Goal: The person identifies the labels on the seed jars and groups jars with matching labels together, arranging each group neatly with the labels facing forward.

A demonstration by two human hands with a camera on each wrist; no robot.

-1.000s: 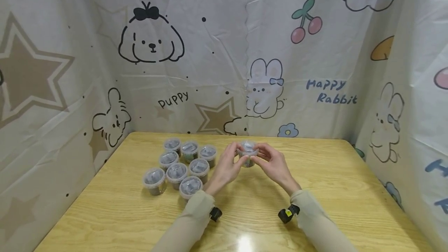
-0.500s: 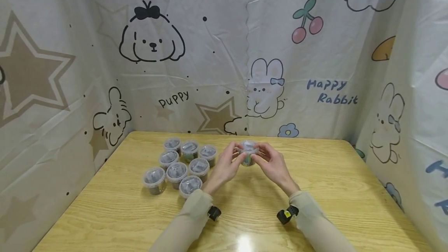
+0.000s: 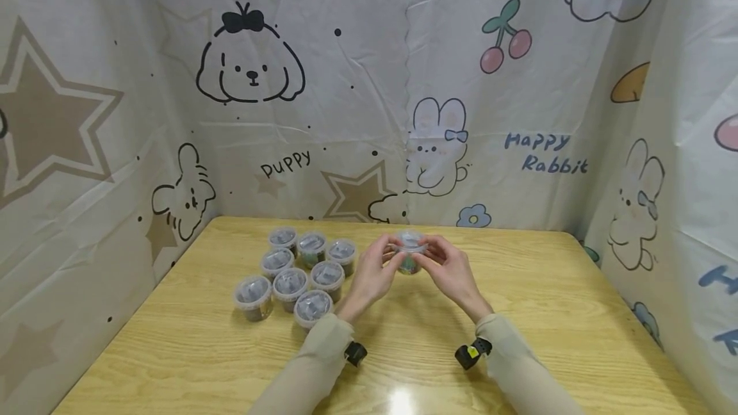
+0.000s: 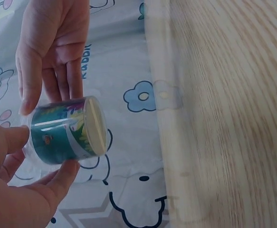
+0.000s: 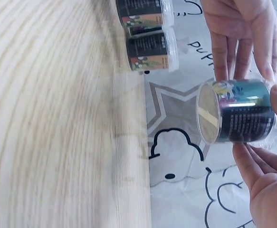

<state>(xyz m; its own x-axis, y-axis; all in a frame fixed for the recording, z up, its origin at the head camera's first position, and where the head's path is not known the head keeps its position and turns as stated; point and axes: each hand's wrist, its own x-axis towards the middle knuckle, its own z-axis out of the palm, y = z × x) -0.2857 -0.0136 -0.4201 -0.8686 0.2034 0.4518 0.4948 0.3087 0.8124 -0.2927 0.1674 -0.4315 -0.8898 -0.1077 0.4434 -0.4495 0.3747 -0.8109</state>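
Both hands hold one small clear plastic tub [image 3: 410, 265] above the far middle of the table. My left hand [image 3: 371, 277] grips its left side and my right hand [image 3: 451, 276] its right side, thumbs on the near side. In the left wrist view, the tub [image 4: 64, 133] has a printed teal label and a pale round base. Black panels of small white text show on the tub [image 5: 246, 116] in the right wrist view. Fingers partly cover its lid end.
Several similar lidded tubs [image 3: 254, 298] stand grouped on the wooden table [image 3: 530, 325], left of my left hand. Two of them show black and orange labels [image 5: 148, 50] in the right wrist view. A printed cloth [image 3: 357, 82] hangs behind the table and at both sides.
More of the tub's green label shows in the head view than a second ago, so it has turned or tilted slightly. Both hands stay almost in place and keep their hold.
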